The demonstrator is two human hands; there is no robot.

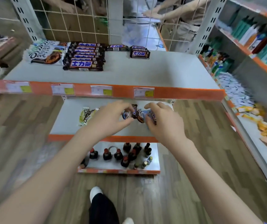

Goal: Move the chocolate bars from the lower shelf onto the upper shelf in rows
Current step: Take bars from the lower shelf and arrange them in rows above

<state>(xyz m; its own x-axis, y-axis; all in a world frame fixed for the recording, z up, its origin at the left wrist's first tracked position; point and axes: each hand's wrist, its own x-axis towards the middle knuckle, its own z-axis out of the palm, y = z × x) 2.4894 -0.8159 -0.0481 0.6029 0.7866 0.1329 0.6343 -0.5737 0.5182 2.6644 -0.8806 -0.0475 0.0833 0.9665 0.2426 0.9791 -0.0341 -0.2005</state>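
Observation:
On the lower shelf (pixel 68 125) my left hand (pixel 108 118) pinches a small dark Snickers bar (pixel 134 111) between thumb and fingers. Beside it my right hand (pixel 161 120) grips another small bar (pixel 153 116) in a blue-and-dark wrapper. A brown Dove bar (pixel 140 116) lies between the two hands, and a pale Dove bar (pixel 86 116) lies to the left. The upper shelf (pixel 161 73) carries a row of white Dove bars (pixel 45 57), a row of long Snickers bars (pixel 84 57), one single bar (pixel 117 47) and a small stack (pixel 139 52).
Dark bottles (pixel 129 154) stand on the bottom shelf below my arms. A neighbouring rack on the right holds bottles (pixel 258 39) and packets (pixel 236 91). Behind the wire grid another person's arms (pixel 166 12) reach in. My shoe (pixel 95 193) rests on the wood floor.

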